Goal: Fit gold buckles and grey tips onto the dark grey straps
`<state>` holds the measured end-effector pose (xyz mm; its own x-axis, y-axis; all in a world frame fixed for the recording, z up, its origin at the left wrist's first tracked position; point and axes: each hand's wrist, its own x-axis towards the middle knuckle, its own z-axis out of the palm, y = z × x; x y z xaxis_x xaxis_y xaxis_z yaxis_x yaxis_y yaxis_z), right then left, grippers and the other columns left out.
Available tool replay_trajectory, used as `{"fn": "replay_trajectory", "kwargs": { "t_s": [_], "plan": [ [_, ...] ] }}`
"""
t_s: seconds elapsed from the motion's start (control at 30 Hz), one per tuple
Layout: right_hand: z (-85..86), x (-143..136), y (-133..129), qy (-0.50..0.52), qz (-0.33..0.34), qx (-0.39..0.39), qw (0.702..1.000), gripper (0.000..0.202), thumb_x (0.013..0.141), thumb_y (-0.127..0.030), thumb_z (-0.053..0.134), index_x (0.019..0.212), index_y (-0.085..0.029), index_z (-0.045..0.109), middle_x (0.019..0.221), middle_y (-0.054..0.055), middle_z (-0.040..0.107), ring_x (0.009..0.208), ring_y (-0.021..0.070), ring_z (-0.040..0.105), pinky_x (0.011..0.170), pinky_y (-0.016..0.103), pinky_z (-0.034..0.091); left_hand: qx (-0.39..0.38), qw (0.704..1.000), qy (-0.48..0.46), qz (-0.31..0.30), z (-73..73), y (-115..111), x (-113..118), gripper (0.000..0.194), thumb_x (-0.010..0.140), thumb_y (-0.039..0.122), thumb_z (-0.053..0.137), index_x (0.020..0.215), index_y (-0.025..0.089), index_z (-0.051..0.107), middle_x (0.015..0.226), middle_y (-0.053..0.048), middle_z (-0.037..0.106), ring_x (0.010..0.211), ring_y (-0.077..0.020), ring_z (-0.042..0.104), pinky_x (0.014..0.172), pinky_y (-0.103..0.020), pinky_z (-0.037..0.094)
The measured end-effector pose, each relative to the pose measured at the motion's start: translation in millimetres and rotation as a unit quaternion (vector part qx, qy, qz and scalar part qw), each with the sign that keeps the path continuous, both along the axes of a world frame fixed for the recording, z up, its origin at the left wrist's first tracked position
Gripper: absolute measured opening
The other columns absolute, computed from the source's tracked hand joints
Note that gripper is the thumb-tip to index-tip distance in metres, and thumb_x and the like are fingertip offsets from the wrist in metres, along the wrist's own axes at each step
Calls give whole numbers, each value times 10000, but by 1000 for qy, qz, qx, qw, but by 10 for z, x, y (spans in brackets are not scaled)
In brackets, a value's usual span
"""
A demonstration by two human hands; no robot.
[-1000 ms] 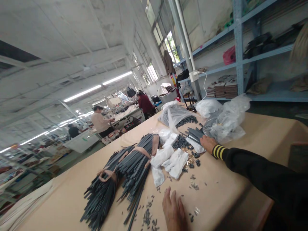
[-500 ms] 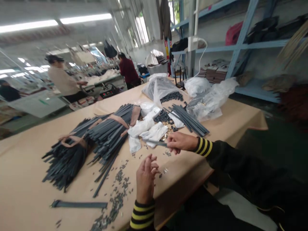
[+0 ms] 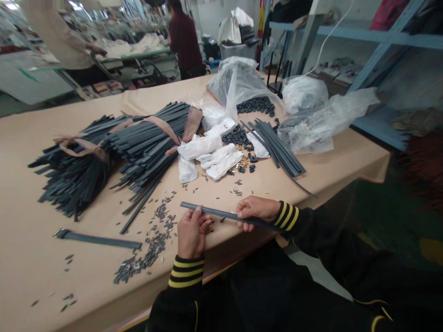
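Note:
A long dark grey strap [image 3: 219,212] runs between my two hands, above the near edge of the table. My left hand [image 3: 192,230] pinches it near its left end, thumb on top. Further along, my right hand [image 3: 256,212] has its fingers closed round the same strap, whose other end passes under the right wrist. To the left, a finished-looking strap with a gold buckle [image 3: 98,239] lies flat. Small dark cut pieces [image 3: 152,251] are scattered between it and my left hand. Beyond my hands lie white cloth-like bundles [image 3: 221,161] beside gold buckles [image 3: 244,162].
Two tied bundles of dark straps [image 3: 78,175] lie on the left of the brown-covered table [image 3: 20,184]. Loose straps [image 3: 280,150] lie right of centre. Behind are clear plastic bags [image 3: 235,83] and small dark loops [image 3: 256,106]. Blue shelving [image 3: 384,39] stands right; two people work in the background.
My left hand, empty before, has closed on the strap's left end. My right hand keeps hold of the strap. The view has tilted down toward the table.

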<state>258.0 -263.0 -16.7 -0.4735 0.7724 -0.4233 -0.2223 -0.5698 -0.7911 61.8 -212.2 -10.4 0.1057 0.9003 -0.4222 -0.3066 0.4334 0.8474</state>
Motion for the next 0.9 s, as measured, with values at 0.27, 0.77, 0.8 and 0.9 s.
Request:
{"fn": "replay_trajectory", "kwargs": {
  "t_s": [0.27,0.77,0.8,0.9],
  "plan": [
    [31,64,1,36,23,-50,998,110,781,-186,528,834,-95,493,706,81,672,618,153,664,505,206,524,-5,1000,27,-4,11,31,33,78,730,142,563,722,128,487,528,36,559,430,-68,579,427,-137,490],
    [32,336,39,23,40,-16,999,209,700,-219,643,817,-59,577,711,73,680,560,116,649,468,150,503,34,994,45,91,-35,322,-394,120,713,57,518,653,145,463,530,48,563,451,-91,604,451,-162,523],
    [27,382,22,14,23,-11,1000,213,688,-231,656,792,-59,583,702,69,681,536,103,641,453,136,494,32,993,43,101,-20,333,-440,121,717,45,503,656,144,469,532,42,571,447,-94,603,452,-165,525],
    [27,459,-30,4,-11,-18,1000,235,679,-260,663,786,-63,595,703,69,685,526,99,638,446,135,494,24,992,35,117,27,328,-522,134,743,37,448,667,141,486,531,21,589,445,-103,603,449,-175,527]
  ]
}}
